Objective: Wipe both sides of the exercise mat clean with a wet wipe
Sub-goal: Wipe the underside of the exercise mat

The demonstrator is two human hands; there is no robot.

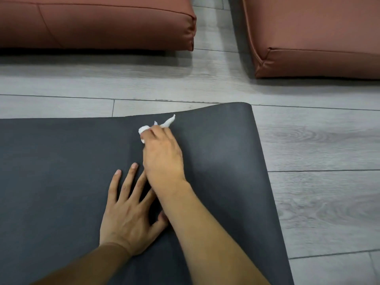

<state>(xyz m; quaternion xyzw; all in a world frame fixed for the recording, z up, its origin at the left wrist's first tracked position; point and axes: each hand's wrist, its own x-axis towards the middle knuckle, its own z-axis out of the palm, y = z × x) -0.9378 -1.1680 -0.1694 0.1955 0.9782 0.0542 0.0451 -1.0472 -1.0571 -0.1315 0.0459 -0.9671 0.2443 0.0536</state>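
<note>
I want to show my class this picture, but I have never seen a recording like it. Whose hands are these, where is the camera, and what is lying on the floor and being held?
There is no machine here. A person wears a camera on the head, so this one picture looks forward and down at their own two hands. A dark mat lies on a grey wood floor, its far corner curling up slightly. The left hand rests flat on the mat with fingers spread. The right hand crosses over it and holds a crumpled white wipe against the mat. Two reddish-brown cushions lie beyond.
</note>
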